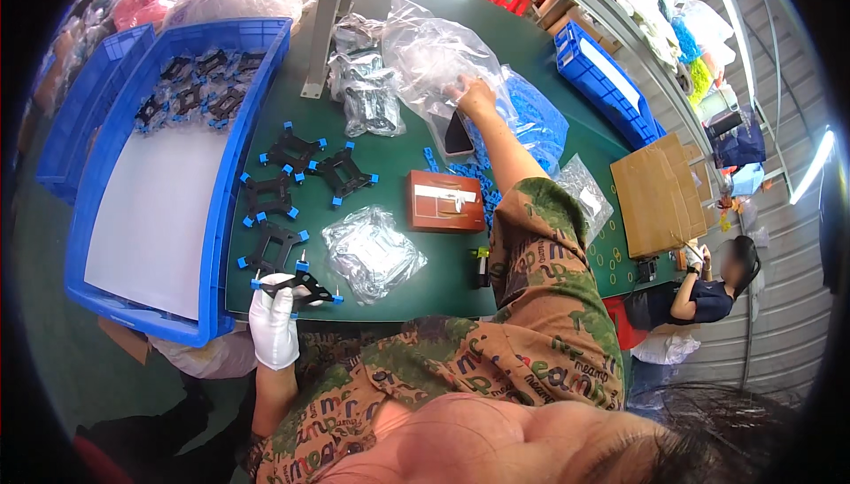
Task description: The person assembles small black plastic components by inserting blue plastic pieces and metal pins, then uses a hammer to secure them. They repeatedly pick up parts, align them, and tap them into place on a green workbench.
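My left hand (276,325), in a white glove, is closed on a black X-shaped bracket (305,288) with blue end caps, held over the table's front left edge. My bare right hand (475,96) reaches far across the table to a large clear plastic bag (434,52). Its fingers look curled at the bag, though plastic partly hides them. Several similar brackets (276,247) lie on the table just beyond my left hand. Right of them sits a stack of brackets in clear wrapping (372,254). A reddish-brown box (445,201) lies in the middle.
At the left, a blue tray (221,183) holds several wrapped brackets and a white sheet. Loose blue parts (486,185) and a bag of blue pieces (536,125) lie near my right arm. A metal post (327,23) rises from the table. A cardboard box (657,201) and another person (704,285) are at the right.
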`<state>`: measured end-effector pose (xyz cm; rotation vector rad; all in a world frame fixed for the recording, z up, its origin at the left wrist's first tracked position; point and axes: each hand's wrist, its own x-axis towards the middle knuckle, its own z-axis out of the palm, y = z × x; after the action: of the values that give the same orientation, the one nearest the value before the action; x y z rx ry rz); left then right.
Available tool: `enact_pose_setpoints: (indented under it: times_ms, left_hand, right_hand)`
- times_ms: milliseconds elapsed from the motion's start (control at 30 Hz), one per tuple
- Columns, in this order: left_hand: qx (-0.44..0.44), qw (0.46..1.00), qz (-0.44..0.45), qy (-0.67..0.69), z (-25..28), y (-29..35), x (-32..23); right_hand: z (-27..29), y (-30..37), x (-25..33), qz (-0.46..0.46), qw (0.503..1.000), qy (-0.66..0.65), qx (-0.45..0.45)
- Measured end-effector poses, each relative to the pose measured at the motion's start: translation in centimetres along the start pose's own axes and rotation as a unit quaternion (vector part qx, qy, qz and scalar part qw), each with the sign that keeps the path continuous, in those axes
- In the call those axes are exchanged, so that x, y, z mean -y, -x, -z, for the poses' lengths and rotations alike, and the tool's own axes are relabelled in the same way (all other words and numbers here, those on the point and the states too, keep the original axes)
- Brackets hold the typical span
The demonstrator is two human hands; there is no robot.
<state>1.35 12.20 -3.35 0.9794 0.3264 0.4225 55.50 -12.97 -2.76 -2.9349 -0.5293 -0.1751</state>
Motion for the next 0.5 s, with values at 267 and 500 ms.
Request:
enact_pose_setpoints:
  times_ms: [267,500]
  left_hand:
    - [-0.001,1.0,-0.005,-0.01,-0.5,0.0,-0.2]
    - [-0.004,1.0,-0.005,-0.011,-0.8,0.1,-0.1]
  right_hand:
    - [-0.2,-1.5,0.0,-0.095,0.977,-0.168,-0.09]
    - [-1.5,-4.6,2.6,-0.071,0.99,-0.074,-0.102]
